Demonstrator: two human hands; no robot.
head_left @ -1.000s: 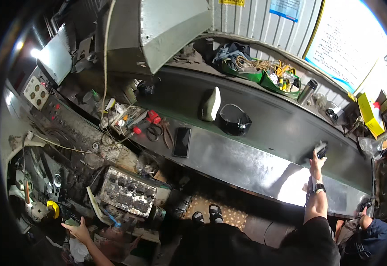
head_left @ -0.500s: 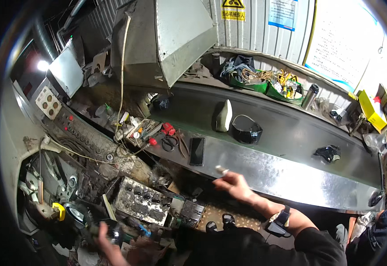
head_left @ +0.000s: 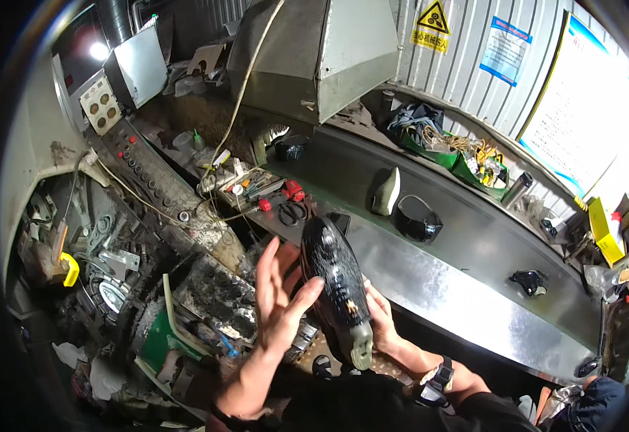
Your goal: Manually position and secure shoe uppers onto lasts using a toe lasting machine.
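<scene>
A black shoe upper on a grey-green last (head_left: 336, 277) is held upright-tilted in front of me, its toe pointing away and the holed end of the last toward me. My right hand (head_left: 380, 317) grips its right side, with most of the fingers hidden behind it. On the other side my left hand (head_left: 280, 295) has its fingers spread, palm toward the shoe, and the thumb overlaps its edge. Behind the shoe a dark phone (head_left: 340, 221) shows in part on the metal ledge. Beside it lie black-handled scissors (head_left: 292, 212) and a red tool (head_left: 293, 190).
Across the conveyor belt (head_left: 473, 248) stand a pale last (head_left: 386, 193), a black shoe upper (head_left: 419, 219) and another dark piece (head_left: 529, 282). Green bins (head_left: 480, 176) line the far shelf. At left are a button panel (head_left: 145, 176) and cluttered machinery. A person's clothed leg shows lower right.
The black shoe on its last has come up between my hands. My left hand rose from the lower left; my right moved nearer me, and its small pale item is no longer visible.
</scene>
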